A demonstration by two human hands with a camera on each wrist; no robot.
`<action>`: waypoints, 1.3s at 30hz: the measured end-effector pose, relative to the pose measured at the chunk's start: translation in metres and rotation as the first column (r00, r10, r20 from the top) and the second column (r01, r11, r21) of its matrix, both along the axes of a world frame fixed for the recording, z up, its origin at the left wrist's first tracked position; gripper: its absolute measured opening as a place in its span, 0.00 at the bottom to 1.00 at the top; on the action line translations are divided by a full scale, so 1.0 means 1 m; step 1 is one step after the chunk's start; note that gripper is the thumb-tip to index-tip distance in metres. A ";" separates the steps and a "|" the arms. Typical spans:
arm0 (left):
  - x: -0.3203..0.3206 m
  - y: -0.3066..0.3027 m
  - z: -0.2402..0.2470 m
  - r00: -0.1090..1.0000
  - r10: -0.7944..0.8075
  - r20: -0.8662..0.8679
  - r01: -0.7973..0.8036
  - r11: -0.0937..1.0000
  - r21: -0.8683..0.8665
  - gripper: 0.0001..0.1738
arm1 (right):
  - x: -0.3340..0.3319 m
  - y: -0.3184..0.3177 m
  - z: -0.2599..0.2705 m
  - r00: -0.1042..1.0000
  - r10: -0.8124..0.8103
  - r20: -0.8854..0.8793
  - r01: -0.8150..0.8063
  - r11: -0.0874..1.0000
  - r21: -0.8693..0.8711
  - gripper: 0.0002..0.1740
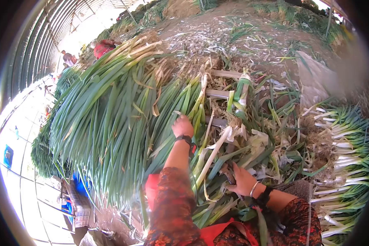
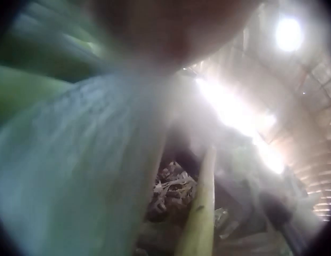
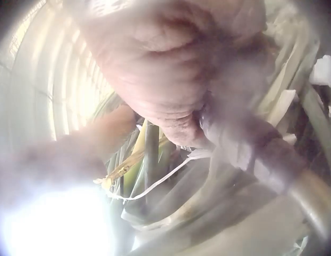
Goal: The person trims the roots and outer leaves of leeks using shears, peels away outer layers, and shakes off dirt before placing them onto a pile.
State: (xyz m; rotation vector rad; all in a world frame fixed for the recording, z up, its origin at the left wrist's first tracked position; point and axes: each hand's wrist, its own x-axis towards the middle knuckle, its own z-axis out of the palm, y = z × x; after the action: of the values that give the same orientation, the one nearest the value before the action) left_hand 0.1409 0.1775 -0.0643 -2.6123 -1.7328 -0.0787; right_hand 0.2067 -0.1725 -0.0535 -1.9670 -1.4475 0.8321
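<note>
My left hand [image 1: 183,126] is curled on the green leaves at the right edge of a big heap of long green onions [image 1: 110,106], pinching some of them. In the left wrist view a broad leaf [image 2: 80,160] fills the near side, below the blurred hand. A green onion with a pale stalk [image 1: 212,158] lies slanted between my hands, its root end pointing away. Lower right, my right hand [image 1: 242,181] grips a dark wrapped handle [image 3: 245,138], from which a brass-coloured rod [image 3: 313,205] runs. What tool this is I cannot tell.
Metal bars [image 1: 217,94] and a bundle bound with green tape [image 1: 242,92] stand ahead, among peeled husks [image 1: 270,151]. Cleaned green onions [image 1: 344,164] lie in a row at right. A crate [image 1: 80,211] sits lower left; another person in red [image 1: 103,48] is beyond the heap.
</note>
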 end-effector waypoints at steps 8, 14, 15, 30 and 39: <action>-0.044 -0.004 -0.007 0.983 -0.131 0.126 0.166 0.929 -0.330 0.35 | 0.021 0.019 0.056 0.986 0.034 -0.160 -0.020 0.996 0.088 0.45; -0.086 -0.025 0.108 0.940 -0.195 0.281 0.269 0.929 -0.256 0.33 | 0.066 0.019 0.067 0.972 -0.193 -0.136 0.199 0.980 0.025 0.35; -0.096 -0.023 0.127 0.893 -0.262 0.366 0.325 0.937 -0.124 0.32 | 0.085 0.017 0.054 0.944 -0.314 -0.102 0.316 0.949 0.001 0.34; -0.147 -0.129 0.084 0.882 -0.053 0.469 0.375 0.682 -0.628 0.26 | -0.022 -0.056 0.096 0.979 0.142 -0.149 -0.130 0.988 0.086 0.28; -0.158 -0.132 0.016 0.752 0.306 0.584 0.303 0.626 -0.718 0.23 | -0.042 -0.059 0.094 0.942 0.313 -0.120 -0.296 0.945 0.143 0.24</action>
State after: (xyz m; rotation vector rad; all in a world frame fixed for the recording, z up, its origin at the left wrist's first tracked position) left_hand -0.0169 0.0453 -0.0481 -3.5352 -2.4374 -0.3906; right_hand 0.1642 -0.2315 0.0400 -1.5814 -1.7001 0.9688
